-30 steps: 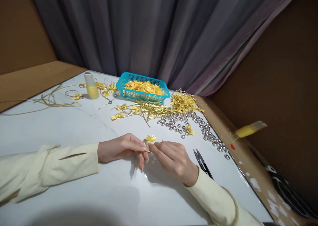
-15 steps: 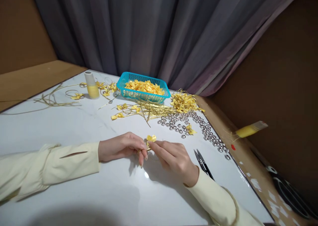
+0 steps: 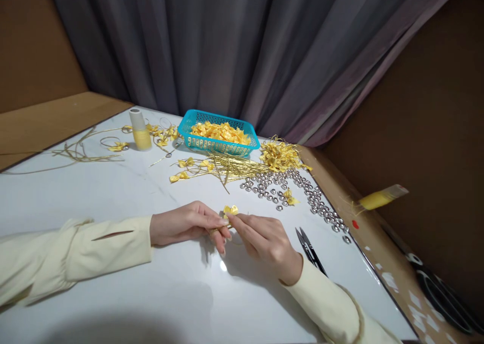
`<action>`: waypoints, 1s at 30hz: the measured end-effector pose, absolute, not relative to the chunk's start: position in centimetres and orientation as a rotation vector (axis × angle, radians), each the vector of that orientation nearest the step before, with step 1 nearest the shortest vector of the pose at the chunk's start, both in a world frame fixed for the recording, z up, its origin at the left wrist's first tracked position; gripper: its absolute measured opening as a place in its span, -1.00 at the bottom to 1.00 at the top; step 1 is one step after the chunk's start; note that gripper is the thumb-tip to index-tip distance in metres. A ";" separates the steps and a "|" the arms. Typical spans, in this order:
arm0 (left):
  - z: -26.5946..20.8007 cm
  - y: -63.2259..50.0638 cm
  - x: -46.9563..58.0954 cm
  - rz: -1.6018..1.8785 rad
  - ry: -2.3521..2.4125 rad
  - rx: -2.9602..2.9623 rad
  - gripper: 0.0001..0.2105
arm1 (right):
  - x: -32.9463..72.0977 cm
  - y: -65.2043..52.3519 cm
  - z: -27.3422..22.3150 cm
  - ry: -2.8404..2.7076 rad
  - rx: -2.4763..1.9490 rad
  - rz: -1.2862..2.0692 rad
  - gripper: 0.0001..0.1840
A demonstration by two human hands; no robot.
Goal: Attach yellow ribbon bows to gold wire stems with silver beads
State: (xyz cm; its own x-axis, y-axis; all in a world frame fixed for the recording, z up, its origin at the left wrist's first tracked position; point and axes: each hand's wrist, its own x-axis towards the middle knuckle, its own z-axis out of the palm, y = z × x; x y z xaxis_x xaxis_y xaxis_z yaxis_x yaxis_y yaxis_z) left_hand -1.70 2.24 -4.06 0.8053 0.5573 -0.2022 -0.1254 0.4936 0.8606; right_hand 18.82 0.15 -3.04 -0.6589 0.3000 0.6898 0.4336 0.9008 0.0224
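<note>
Low over the white tabletop, my two hands meet fingertip to fingertip. My right hand (image 3: 264, 240) pinches a small yellow ribbon bow (image 3: 230, 211), whose loops stand up above the fingertips. Thumb against index finger, my left hand (image 3: 191, 223) grips a thin gold cord (image 3: 215, 229) just beside the bow. My fingers hide where cord and bow meet. To the right of my right hand lies a pair of black thread snips (image 3: 310, 250).
A blue basket (image 3: 219, 145) of yellow bows stands at the back. Before it lie gold cords (image 3: 238, 166), finished bows (image 3: 279, 155) and silver beads (image 3: 321, 203). Thread spools stand at left (image 3: 140, 131) and lie at right (image 3: 381, 197). Black-handled scissors (image 3: 434, 288) rest off the table's right edge.
My left thumb and fingers have slid slightly right, closer to the bow and my right fingertips. My right hand has hardly moved.
</note>
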 end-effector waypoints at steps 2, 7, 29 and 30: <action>-3.9 2.2 -1.7 0.437 0.508 0.978 -0.78 | 18.8 0.1 -3.0 -2.335 -0.521 -0.235 -0.62; -3.4 2.1 -1.6 0.429 0.545 0.980 -0.78 | 18.7 0.1 -3.1 -2.343 -0.518 -0.227 -0.64; -3.8 2.2 -1.7 0.460 0.527 0.929 -0.80 | 18.7 0.3 -2.8 -2.311 -0.510 -0.169 -0.78; -3.8 2.2 -1.6 0.463 0.525 0.919 -0.81 | 18.7 0.3 -2.8 -2.309 -0.503 -0.167 -0.80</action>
